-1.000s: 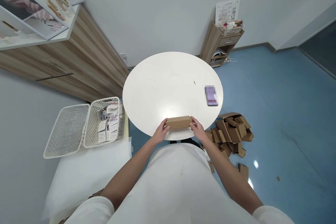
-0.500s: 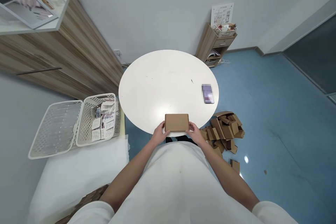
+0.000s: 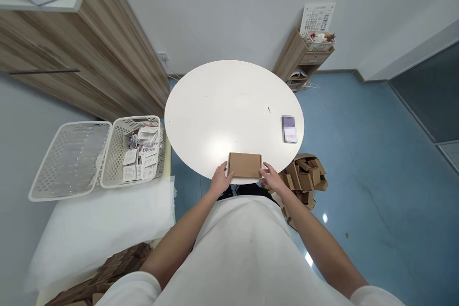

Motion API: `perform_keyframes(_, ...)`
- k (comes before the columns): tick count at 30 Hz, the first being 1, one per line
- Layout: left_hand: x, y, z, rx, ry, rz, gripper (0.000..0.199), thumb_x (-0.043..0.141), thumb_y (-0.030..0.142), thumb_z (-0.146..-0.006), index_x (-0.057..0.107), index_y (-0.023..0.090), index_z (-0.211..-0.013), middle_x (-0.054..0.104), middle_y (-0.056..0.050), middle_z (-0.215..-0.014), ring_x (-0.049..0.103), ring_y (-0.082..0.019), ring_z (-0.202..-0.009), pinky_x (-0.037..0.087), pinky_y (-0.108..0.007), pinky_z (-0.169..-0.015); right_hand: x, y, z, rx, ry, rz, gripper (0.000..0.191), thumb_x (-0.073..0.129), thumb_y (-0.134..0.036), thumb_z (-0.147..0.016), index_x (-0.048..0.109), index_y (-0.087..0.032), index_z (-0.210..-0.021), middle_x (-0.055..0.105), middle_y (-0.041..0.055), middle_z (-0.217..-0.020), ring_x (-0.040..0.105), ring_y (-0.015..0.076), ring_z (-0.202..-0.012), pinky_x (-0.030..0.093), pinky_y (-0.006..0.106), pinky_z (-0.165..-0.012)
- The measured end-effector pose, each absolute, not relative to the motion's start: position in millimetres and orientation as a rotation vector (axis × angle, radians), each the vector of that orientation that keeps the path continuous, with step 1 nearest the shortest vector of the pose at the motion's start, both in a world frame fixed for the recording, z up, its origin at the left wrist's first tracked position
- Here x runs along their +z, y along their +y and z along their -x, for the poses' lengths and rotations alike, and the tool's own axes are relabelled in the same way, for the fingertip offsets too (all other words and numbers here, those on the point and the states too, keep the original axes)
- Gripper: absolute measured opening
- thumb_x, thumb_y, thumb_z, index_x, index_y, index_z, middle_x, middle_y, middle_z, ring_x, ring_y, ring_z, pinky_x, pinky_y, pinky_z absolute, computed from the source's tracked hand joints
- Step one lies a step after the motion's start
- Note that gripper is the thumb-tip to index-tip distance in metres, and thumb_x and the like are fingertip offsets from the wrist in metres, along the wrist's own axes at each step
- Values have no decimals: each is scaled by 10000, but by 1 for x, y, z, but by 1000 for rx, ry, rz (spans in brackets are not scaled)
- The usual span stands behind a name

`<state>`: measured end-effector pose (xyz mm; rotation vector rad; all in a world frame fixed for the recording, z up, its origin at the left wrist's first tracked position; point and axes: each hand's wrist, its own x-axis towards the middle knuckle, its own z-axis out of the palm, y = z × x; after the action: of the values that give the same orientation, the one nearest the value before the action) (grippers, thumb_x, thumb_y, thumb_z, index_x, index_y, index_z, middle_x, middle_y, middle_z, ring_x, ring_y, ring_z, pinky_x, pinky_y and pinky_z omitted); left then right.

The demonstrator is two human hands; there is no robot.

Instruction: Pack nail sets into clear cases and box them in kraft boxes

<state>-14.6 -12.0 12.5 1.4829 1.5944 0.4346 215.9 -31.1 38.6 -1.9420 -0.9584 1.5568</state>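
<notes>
Directly below me, a flat brown cardboard box (image 3: pixel 245 166) lies at the near edge of the round white table (image 3: pixel 222 110). My left hand (image 3: pixel 221 181) grips the box's left end, fingers closed against it, and my right hand (image 3: pixel 272 180) clasps its right end the same way. A small purple item (image 3: pixel 289 129), blurred, sits near the table's right edge, well apart from the box. More cardboard boxes (image 3: pixel 303 180) lie heaped on the blue floor just right of the table.

Two white baskets (image 3: pixel 96 153) (one filled); heaped brown boxes (image 3: pixel 303 179) on floor.
</notes>
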Motion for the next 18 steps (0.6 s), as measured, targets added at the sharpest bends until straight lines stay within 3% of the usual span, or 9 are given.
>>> perform_keyframes(5,12,-15,15,463,1570,-1403,503,458,385,-800,391,177,-1253,497,-121,-1119,558,-133,-665,442,-305,-717,37,-26,-205,1531,-1075,1975,576,511,-288,-756,304,-274,-1293,509,70,-1137,595,98,-621,488,270,-644)
perform_keyframes(12,15,-13,18,418,1550,-1426,506,472,364,-790,390,186,-1257,540,-93,-1040,562,-141,-695,447,-288,-695,21,-32,-207,1446,-1239,1977,516,443,-247,-772,321,-246,-1274,530,35,-1003,554,102,-621,463,294,-672)
perform_keyframes(18,27,-7,18,269,1597,-1591,522,454,367,-789,354,221,-1280,565,-74,-985,560,-156,-692,432,-280,-640,29,-31,-206,1293,-1556,2100,513,439,-260,-791,316,-231,-1288,521,73,-1057,525,170,-856,403,270,-718)
